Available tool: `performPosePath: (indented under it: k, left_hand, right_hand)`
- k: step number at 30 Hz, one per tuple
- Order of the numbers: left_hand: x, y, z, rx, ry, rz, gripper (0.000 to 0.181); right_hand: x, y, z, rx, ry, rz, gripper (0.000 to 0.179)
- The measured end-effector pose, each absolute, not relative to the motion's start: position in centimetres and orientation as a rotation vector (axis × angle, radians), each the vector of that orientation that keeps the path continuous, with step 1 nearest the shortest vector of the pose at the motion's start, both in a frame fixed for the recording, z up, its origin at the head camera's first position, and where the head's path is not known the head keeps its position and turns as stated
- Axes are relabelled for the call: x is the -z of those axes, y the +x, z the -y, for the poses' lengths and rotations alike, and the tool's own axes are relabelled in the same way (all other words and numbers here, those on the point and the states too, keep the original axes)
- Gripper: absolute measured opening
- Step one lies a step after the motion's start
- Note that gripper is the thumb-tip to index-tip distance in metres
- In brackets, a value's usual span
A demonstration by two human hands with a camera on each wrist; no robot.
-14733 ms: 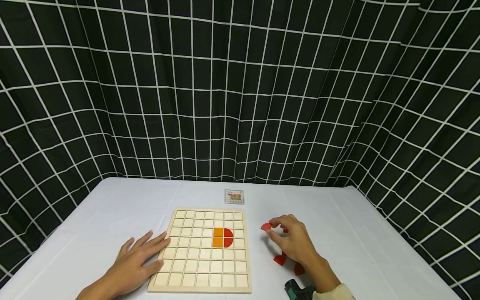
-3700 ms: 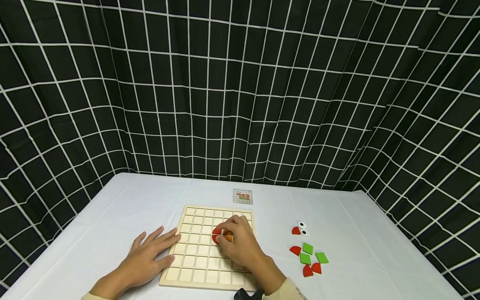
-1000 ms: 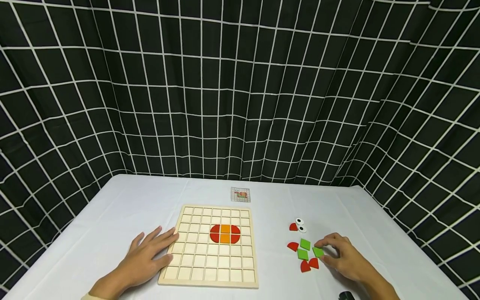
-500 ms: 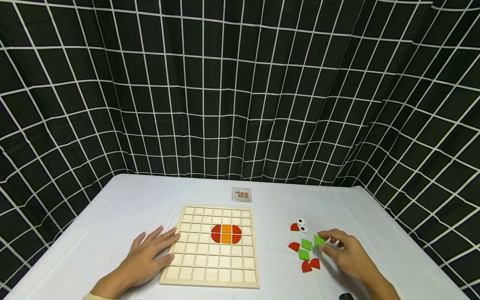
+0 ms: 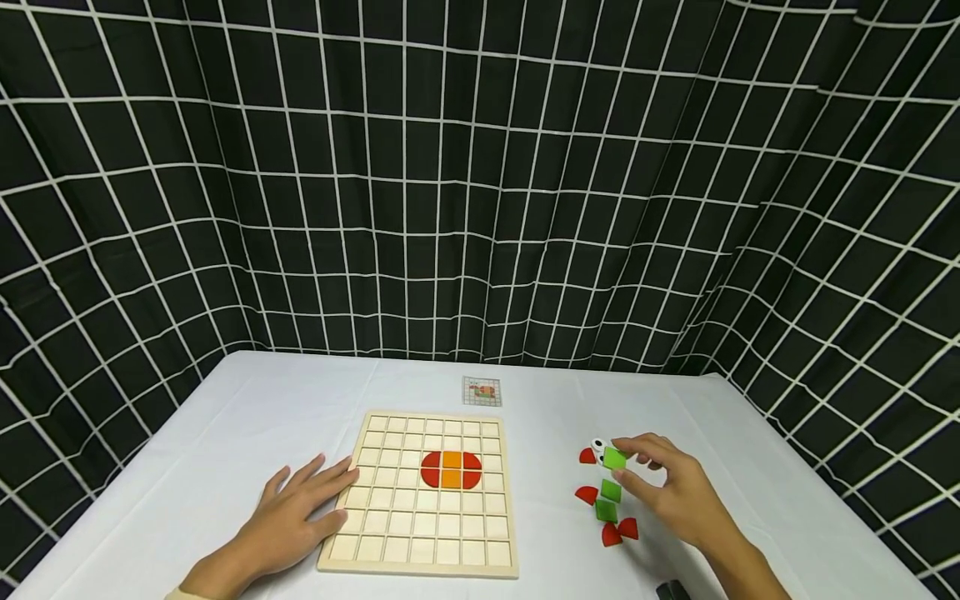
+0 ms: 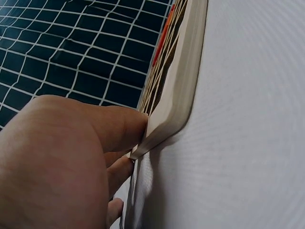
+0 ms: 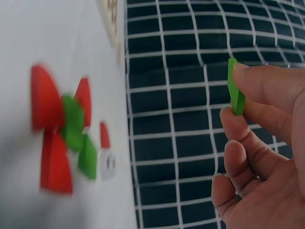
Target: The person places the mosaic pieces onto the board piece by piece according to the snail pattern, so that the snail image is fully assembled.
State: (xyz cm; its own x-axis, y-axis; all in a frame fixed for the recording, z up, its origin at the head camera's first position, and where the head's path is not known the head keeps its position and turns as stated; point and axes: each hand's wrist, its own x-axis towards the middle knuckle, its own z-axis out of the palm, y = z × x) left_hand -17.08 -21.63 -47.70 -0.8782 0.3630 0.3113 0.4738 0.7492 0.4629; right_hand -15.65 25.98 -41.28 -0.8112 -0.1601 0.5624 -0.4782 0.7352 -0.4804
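Note:
My right hand (image 5: pixel 671 483) pinches a green square tile (image 5: pixel 614 458) between thumb and fingertips, lifted above the table. The right wrist view shows this green tile (image 7: pixel 235 87) edge-on. My left hand (image 5: pixel 281 521) lies with spread, straight fingers at the left edge of the wooden grid board (image 5: pixel 405 522); in the left wrist view its thumb and fingers touch the board's corner (image 6: pixel 174 112). On the board, red quarter-round tiles (image 5: pixel 431 469) flank two orange squares (image 5: pixel 452 469). Right of it lie two green squares (image 5: pixel 606 511), several red quarter-rounds (image 5: pixel 587 495) and white eye pieces (image 5: pixel 597 445), one partly hidden.
A small picture card (image 5: pixel 482 392) with a coloured pattern lies beyond the board. A white cloth (image 5: pixel 300 392) covers the table, and a black gridded curtain (image 5: pixel 420 183) stands behind it. A dark wrist device (image 5: pixel 672 590) shows at the bottom edge.
The right hand has lifted the green square tile off the table and carried it away from me and leftward, beside the eye pieces. Earlier, it placed red tiles on the board. The left hand stays put.

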Motion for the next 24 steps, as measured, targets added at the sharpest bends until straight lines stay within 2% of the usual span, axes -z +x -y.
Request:
performPosePath:
  k: [9, 24]
  left_hand:
    - [47.5, -16.9, 21.6, 0.833, -0.658, 2.745, 0.043]
    - [47.6, -17.1, 21.7, 0.79, -0.655, 2.766, 0.043]
  right_hand:
    - [39.8, -15.4, -22.4, -0.938, 0.596, 2.374, 0.032]
    - [39.7, -16.7, -16.0, -1.049, 0.865, 2.233, 0.035]
